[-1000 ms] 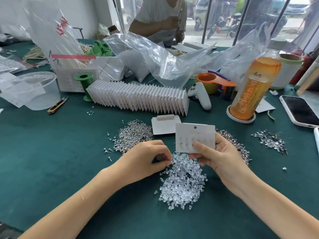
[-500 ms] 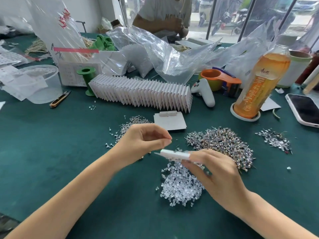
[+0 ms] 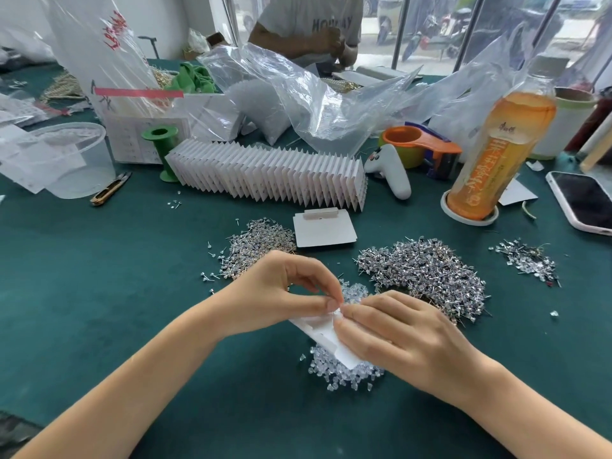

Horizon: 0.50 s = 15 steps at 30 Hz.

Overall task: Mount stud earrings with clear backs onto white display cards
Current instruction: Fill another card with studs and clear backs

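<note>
My right hand (image 3: 400, 339) grips a white display card (image 3: 326, 337), turned back side up and tilted over the pile of clear backs (image 3: 344, 374). At the card's upper edge my left hand (image 3: 281, 293) pinches something tiny between thumb and forefinger; it is too small to make out. Two heaps of silver stud earrings lie on the green cloth, one behind the left hand (image 3: 255, 243), a larger one right of centre (image 3: 427, 273). A blank card (image 3: 324, 230) lies flat between them.
A long row of filled white cards (image 3: 268, 173) stands behind. An orange drink bottle (image 3: 496, 154), phone (image 3: 583, 200), white controller (image 3: 390, 173), tape dispenser (image 3: 420, 144), green spool (image 3: 162, 144), plastic tub (image 3: 66, 160) and clear bags (image 3: 298, 104) crowd the back. A person sits across the table.
The card went from upright and facing me to flipped back side up and lowered over the clear backs. My left hand rose from the pile to the card's edge.
</note>
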Motion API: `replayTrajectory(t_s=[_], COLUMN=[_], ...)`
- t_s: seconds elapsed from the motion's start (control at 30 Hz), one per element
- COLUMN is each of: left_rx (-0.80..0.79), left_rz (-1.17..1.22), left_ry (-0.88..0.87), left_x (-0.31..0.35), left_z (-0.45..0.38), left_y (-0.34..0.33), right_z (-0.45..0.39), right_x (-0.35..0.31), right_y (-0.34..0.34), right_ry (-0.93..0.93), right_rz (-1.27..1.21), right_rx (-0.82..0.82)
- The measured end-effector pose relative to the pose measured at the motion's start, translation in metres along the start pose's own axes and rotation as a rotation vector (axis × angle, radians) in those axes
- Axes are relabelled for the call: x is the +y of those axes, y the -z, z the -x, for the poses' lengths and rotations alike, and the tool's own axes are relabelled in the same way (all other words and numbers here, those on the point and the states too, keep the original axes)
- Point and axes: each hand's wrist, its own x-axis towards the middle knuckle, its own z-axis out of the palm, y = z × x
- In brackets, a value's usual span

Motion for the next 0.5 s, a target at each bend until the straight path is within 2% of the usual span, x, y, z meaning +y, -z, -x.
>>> replayTrajectory(t_s=[0.5], left_rx=[-0.039], left_rz=[0.105], left_ry=[0.052], left_x=[-0.003], left_z=[-0.0015], left_y=[-0.0056], right_z=[0.0002], right_x=[-0.0028], right_y=[-0.0015], right_ry=[-0.002], right_rz=[0.026], right_rx=[-0.025])
